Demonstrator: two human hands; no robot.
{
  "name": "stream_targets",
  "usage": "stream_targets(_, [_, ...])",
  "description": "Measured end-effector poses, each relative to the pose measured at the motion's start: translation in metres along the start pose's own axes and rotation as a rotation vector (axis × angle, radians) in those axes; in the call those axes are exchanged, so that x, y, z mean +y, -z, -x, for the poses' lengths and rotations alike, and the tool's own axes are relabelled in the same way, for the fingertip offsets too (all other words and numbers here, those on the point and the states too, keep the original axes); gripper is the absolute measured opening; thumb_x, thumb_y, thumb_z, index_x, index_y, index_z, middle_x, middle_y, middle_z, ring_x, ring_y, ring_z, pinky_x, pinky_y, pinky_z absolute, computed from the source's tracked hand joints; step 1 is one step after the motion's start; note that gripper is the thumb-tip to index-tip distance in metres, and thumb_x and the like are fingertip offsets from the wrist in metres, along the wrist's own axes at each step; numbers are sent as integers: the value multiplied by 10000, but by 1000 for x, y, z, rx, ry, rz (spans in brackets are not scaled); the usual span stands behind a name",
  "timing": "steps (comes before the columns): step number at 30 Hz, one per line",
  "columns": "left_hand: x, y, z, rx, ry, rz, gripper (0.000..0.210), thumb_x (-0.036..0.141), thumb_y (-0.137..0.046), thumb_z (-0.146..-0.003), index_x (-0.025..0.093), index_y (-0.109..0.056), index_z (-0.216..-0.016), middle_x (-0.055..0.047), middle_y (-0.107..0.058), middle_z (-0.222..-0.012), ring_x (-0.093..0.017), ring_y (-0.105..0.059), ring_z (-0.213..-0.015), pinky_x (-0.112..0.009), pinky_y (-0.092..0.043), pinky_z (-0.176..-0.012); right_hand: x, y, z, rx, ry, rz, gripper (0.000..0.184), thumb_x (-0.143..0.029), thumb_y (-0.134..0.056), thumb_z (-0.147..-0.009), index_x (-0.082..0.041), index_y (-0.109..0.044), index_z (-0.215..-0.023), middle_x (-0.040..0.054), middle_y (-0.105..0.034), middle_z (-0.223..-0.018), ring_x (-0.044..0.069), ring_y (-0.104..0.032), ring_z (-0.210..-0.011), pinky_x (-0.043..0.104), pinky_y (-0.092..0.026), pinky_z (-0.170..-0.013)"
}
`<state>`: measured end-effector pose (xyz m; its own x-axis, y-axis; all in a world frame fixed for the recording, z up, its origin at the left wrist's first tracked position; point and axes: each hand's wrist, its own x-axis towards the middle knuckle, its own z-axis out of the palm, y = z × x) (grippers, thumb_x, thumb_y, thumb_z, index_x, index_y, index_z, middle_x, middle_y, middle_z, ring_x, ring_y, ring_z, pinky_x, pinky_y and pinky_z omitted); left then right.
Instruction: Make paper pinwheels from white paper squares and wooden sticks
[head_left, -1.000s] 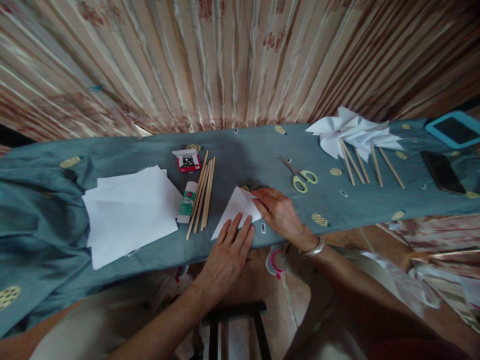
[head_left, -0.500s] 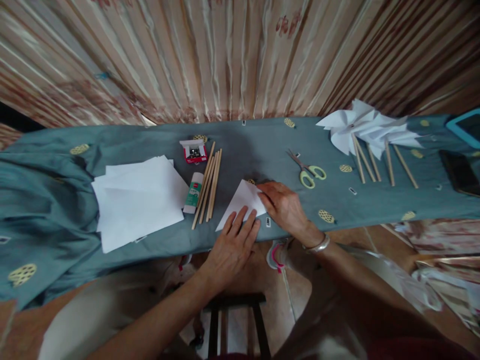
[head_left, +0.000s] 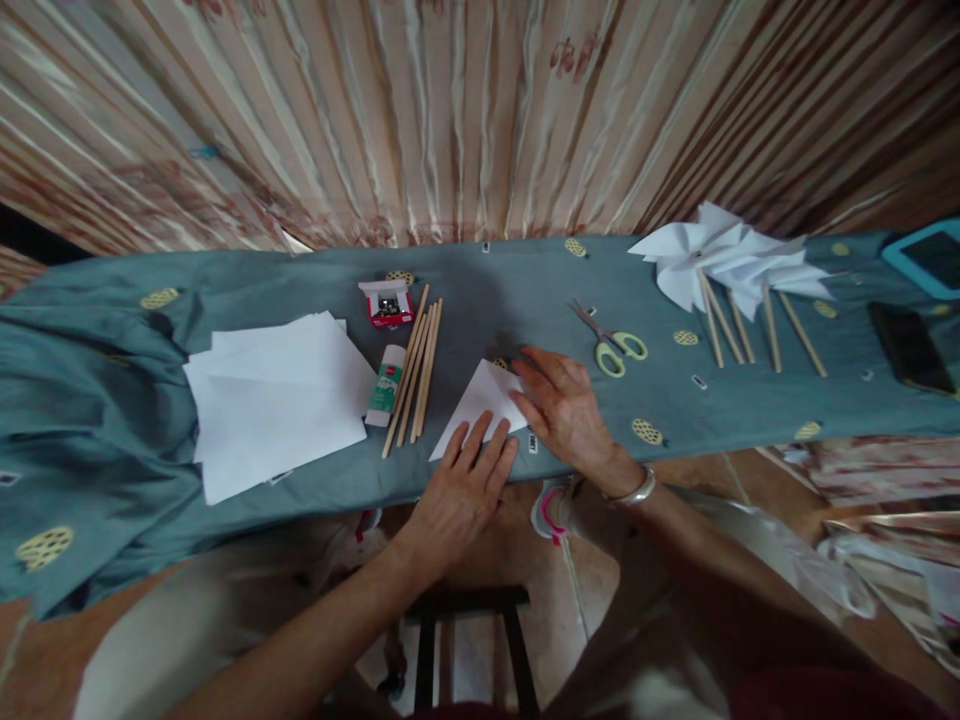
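1. While our left hand (head_left: 457, 495) lies flat on the folded paper triangle (head_left: 478, 390), our right hand (head_left: 566, 405) has loosened: half a second ago its fingers were bunched together, and now thumb and fingertips stand apart.
2. That leaves, we judge, the left hand steadying the paper alone, the right's pressure on the edge eased; whether our right thumb touches it, we cannot tell.
3. Our left fingers are slightly spread, clamping nothing.
4. We have the triangle on the table (head_left: 517, 290), right of the glue stick (head_left: 385, 385), with wooden sticks (head_left: 426, 370) just beside that glue stick.
5. Since the earlier view, the triangle and the scissors (head_left: 609, 339), well right of the glue stick, have kept their places.
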<state>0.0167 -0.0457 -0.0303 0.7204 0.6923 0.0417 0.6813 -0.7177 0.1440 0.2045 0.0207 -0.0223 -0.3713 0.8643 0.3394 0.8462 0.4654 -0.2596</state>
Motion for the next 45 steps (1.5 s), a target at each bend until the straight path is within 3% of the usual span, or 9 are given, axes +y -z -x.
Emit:
stream_targets(5, [-1,-2,0,18,-15,-36,551,203,-444,-921,62,-333,-1442,-198,-346,-1525,-362,-223,-1440,-551,-281,-1130,-5,-3,17,-31,-52,-35,524,-372,-458,-946,-110,-422,-1398,216,-430,-1451,319,-394,-1347,505,-364,-1054])
stream_targets(10, [-3,-2,-1,25,-22,-63,550,158,-434,-899,59,-360,-1435,-195,-361,-1517,-376,-246,-1429,-553,-291,-1128,-5,-7,25,-51,-139,-90,613,-416,-439,-940,-124,-309,-1463,230,-385,-1483,327,-353,-1387,537,-350,-1063])
stream_targets(18, [-6,-2,0,40,-43,-70,562,194,-493,-882,59,-400,-1419,-205,-379,-1504,-398,-295,-1405,-556,-311,-1121,17,3,33,-31,-232,-102,586,-450,-428,-952,-153,-350,-1451,216,-408,-1475,322,-370,-1382,554,-365,-1056])
stream_targets(24, [-6,-7,-1,62,-39,-88,554,268,-508,-895,72,-424,-1406,-196,-390,-1501,-392,-294,-1408,-554,-307,-1121,38,11,44,26,-277,-97,534,-379,-453,-953,-140,-394,-1427,207,-455,-1434,309,-410,-1350,534,-399,-1049])
stream_targets(27, [-4,-7,-2,47,-36,-111,538,222,-474,-907,103,-398,-1426,-166,-373,-1519,-381,-259,-1424,-566,-300,-1117,32,14,41,53,-205,-19,455,-294,-450,-954,-152,-463,-1386,196,-462,-1428,317,-412,-1339,542,-401,-1044])
stream_targets(33, [2,-6,-5,39,-3,-130,552,188,-453,-899,165,-375,-1446,-99,-393,-1521,-385,-254,-1424,-586,-288,-1114,15,15,38,-74,172,49,357,-94,-429,-915,-137,-648,-1193,156,-642,-1208,274,-569,-1088,434,-512,-942])
stream_targets(38, [-6,-2,4,-3,3,-112,538,177,-420,-911,142,-374,-1446,-111,-437,-1492,-293,-319,-1415,-478,-278,-1149,17,10,43,-65,168,27,362,-88,-436,-907,-126,-633,-1208,140,-643,-1206,256,-563,-1097,408,-516,-974])
stream_targets(45, [-20,3,51,-11,72,-140,609,141,-463,-873,78,-318,-1461,-147,-431,-1488,-252,-344,-1403,-426,-262,-1161,18,9,43,-68,158,4,374,-99,-396,-922,-151,-640,-1201,131,-641,-1200,247,-563,-1090,404,-516,-972])
